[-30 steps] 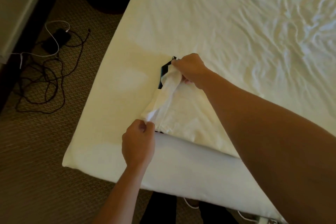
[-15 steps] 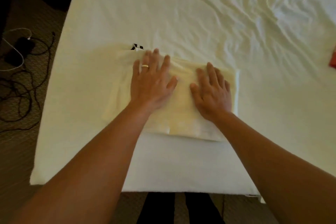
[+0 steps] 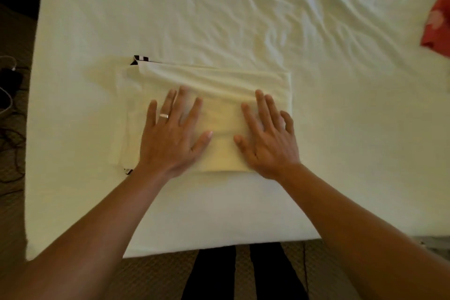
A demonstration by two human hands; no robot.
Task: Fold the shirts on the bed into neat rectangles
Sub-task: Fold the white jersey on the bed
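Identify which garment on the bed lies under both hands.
The cream folded shirt at the near edge; left hand and right hand press it. The red garment lies far right, untouched.

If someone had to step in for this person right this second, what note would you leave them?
Left hand: flat, fingers spread, pressing on the white shirt.
Right hand: flat too, pressing on the same shirt beside the left.
The white shirt lies near the front edge of the bed, already folded into a rough rectangle. A bit of black-and-white fabric peeks out at its far left corner and again at the near left corner.
A red garment lies unfolded at the bed's far right edge, partly out of view.
Left to do: finish smoothing, tidy the left edge, then fold the red one.
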